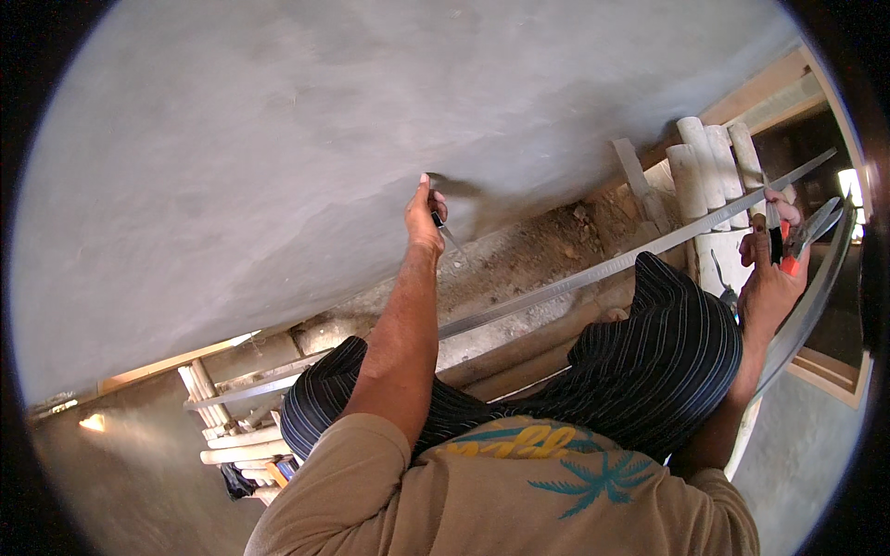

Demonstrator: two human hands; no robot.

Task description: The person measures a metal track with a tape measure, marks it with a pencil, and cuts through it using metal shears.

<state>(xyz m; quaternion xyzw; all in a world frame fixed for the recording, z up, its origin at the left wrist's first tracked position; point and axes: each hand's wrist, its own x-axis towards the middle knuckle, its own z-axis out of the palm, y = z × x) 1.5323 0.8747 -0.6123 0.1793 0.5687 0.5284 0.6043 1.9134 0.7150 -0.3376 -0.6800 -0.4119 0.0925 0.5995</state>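
Note:
My left hand is raised close to the grey wall, its fingers closed and the thumb pointing up. Out of its grip juts a small black-handled tool with a thin pale shaft, whose kind I cannot make out. At the right, my right hand is closed on tin snips with orange-red grips and metal blades pointing up and away. A long, thin metal strip runs slantwise past my knees and my left forearm, its far end near the right fingers. Whether those fingers touch it, I cannot tell.
The plastered grey wall fills the upper part. Bamboo poles stand bundled at the right, more poles lie at the left. Rubble lies along the wall's foot. Another metal strip curves beside my right arm, near a window frame.

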